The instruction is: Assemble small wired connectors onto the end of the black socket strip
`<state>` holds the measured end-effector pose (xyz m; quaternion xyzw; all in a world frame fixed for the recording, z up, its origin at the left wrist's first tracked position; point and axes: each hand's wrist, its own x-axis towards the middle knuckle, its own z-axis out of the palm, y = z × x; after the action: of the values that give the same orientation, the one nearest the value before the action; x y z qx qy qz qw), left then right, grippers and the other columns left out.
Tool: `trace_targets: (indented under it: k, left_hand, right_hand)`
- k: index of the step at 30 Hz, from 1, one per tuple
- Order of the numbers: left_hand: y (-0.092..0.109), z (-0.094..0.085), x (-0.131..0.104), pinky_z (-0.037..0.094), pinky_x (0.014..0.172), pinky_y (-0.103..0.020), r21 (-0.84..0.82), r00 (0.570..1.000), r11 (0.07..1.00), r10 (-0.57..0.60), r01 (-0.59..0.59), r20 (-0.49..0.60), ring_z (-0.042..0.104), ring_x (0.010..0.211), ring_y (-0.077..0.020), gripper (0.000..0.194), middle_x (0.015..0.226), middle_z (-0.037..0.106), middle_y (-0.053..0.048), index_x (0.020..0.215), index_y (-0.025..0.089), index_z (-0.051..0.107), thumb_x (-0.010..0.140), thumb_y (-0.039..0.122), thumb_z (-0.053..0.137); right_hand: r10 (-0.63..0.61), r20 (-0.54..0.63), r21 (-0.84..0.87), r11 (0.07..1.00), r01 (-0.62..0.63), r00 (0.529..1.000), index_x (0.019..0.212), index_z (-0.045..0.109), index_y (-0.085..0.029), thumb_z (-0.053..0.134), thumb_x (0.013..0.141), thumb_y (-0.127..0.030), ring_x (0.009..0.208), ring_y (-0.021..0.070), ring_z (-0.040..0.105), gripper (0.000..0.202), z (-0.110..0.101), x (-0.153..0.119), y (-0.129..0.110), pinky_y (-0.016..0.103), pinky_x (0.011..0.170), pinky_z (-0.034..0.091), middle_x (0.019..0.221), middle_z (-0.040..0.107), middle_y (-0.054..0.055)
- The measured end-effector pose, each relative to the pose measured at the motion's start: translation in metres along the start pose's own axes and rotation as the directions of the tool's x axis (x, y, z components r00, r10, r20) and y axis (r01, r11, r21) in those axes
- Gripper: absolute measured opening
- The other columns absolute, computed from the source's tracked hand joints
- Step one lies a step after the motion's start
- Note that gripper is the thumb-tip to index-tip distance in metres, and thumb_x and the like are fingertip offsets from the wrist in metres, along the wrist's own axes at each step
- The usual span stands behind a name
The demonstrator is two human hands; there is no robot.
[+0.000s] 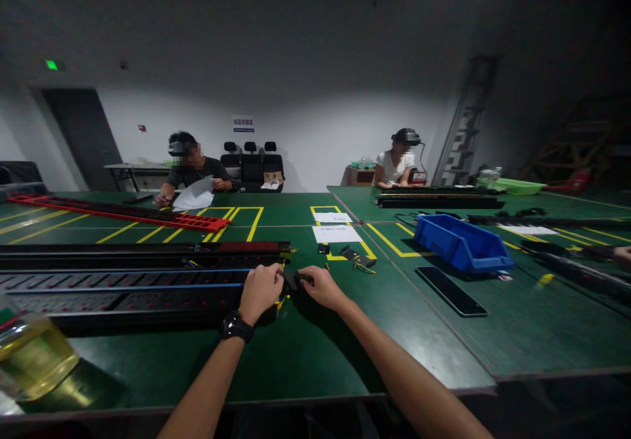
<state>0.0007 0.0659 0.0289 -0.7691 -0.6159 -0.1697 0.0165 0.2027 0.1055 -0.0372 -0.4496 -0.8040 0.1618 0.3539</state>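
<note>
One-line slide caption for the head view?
Left hand and right hand hold a small dark part between them at the end of a long black assembly on a green table.

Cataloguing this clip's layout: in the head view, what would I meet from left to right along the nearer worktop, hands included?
Container of yellow liquid → left hand → small dark piece → right hand → phone → another person's hand at the right edge.

Left hand point(262, 290) and right hand point(319, 286) hold a dark piece point(292, 281); right of their grip lies a phone point(451, 291) (dark-screened).
</note>
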Motion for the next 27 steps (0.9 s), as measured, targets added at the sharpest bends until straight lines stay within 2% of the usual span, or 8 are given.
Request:
trace_targets:
  k: [3,6,10,13,17,21,27]
  left_hand:
    - [0.001,0.0,0.0,0.049,0.088,-0.032,0.01,1.0,1.0,-0.019,0.019,0.004,0.072,0.099,-0.0244,0.031,0.102,0.078,-0.009,0.112,0.024,0.075,0.098,0.022,0.048]
    - [0.0,0.001,0.0,0.05,0.088,-0.032,0.009,1.0,1.0,-0.023,0.023,0.007,0.072,0.099,-0.0236,0.031,0.102,0.078,-0.009,0.111,0.024,0.075,0.097,0.023,0.048]
    - [-0.001,0.002,-0.001,0.049,0.089,-0.032,-0.003,1.0,1.0,-0.006,0.006,-0.006,0.071,0.099,-0.0238,0.029,0.101,0.078,-0.008,0.108,0.025,0.076,0.097,0.022,0.049]
    - [-0.001,0.004,-0.001,0.049,0.089,-0.032,-0.009,1.0,1.0,-0.002,0.002,-0.009,0.071,0.099,-0.024,0.028,0.1,0.078,-0.008,0.106,0.025,0.075,0.097,0.022,0.049]
    - [-0.003,0.005,-0.002,0.048,0.089,-0.033,-0.005,1.0,1.0,0.011,-0.011,-0.012,0.07,0.1,-0.0247,0.028,0.098,0.077,-0.008,0.104,0.024,0.074,0.098,0.022,0.047]
    - [-0.003,0.005,-0.002,0.048,0.089,-0.033,-0.006,1.0,1.0,-0.002,0.002,-0.01,0.07,0.098,-0.0243,0.028,0.097,0.077,-0.008,0.103,0.024,0.075,0.098,0.021,0.047]
    - [-0.002,0.004,-0.002,0.047,0.088,-0.033,-0.016,1.0,1.0,0.003,-0.003,-0.004,0.069,0.099,-0.0244,0.027,0.097,0.076,-0.008,0.102,0.023,0.074,0.098,0.021,0.047]
  right_hand:
    - [-0.028,0.028,-0.027,0.999,0.029,0.999,0.128,0.074,-0.024,0.063,0.088,-0.009,0.112,0.0235,0.069,0.044,0.003,-0.002,0.002,0.035,0.1,0.053,0.124,0.074,0.01]
    - [-0.064,0.032,-0.093,0.993,0.067,0.997,0.138,0.068,-0.023,0.066,0.091,-0.014,0.118,0.0245,0.064,0.048,0.003,-0.004,0.0,0.037,0.104,0.051,0.129,0.068,0.013]
    - [-0.038,0.023,-0.291,0.956,0.043,0.999,0.131,0.073,-0.025,0.062,0.099,-0.028,0.11,0.0262,0.062,0.034,0.002,-0.007,-0.008,0.037,0.095,0.051,0.12,0.064,0.014]
    - [-0.055,0.046,-0.343,0.937,0.067,0.997,0.126,0.074,-0.024,0.057,0.103,-0.031,0.103,0.0256,0.062,0.029,0.003,-0.007,-0.014,0.035,0.089,0.051,0.111,0.067,0.012]
    - [-0.07,0.076,-0.253,0.963,0.087,0.995,0.125,0.073,-0.022,0.056,0.102,-0.026,0.1,0.0252,0.064,0.029,0.009,-0.004,-0.017,0.034,0.088,0.05,0.108,0.074,0.011]
    - [-0.021,0.067,-0.077,0.997,0.026,0.997,0.127,0.073,-0.022,0.062,0.092,-0.018,0.095,0.0251,0.068,0.037,0.01,-0.004,-0.017,0.033,0.085,0.052,0.105,0.078,0.008]
    - [0.017,0.063,0.223,0.974,-0.031,0.998,0.126,0.075,-0.019,0.064,0.089,-0.028,0.081,0.0224,0.072,0.04,0.008,-0.003,-0.012,0.033,0.077,0.057,0.094,0.08,0.006]
